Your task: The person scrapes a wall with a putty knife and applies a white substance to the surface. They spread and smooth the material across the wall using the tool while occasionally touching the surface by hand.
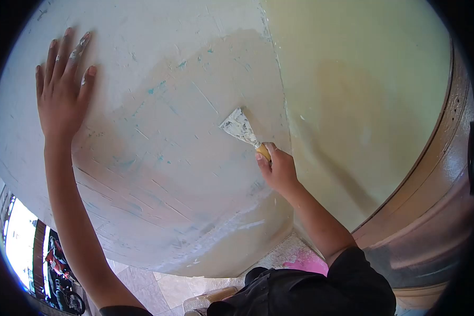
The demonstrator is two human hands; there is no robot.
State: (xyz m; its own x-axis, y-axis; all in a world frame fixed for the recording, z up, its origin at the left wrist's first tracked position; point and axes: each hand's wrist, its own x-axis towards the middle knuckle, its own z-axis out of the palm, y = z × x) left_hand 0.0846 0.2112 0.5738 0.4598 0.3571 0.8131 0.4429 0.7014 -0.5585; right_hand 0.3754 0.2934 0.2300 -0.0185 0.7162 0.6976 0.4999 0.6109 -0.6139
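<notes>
My right hand (280, 167) is closed around the yellowish handle of a putty knife (239, 126). Its wide blade is smeared with whitish and dark residue and lies at the wall, pointing up and left. The pale wall (184, 116) bears many thin scratches, flecks of blue-green and a darker patch around the blade. Up at the left, my left hand (63, 100) rests flat on the wall with fingers spread. White residue marks its fingers.
A yellowish-green wall section (363, 105) meets the scratched wall along a corner line. A brown wooden frame (432, 152) borders it at the right. Below are floor tiles (147, 287) and a pink patch (306, 262). A motorcycle (60, 268) stands outside at the lower left.
</notes>
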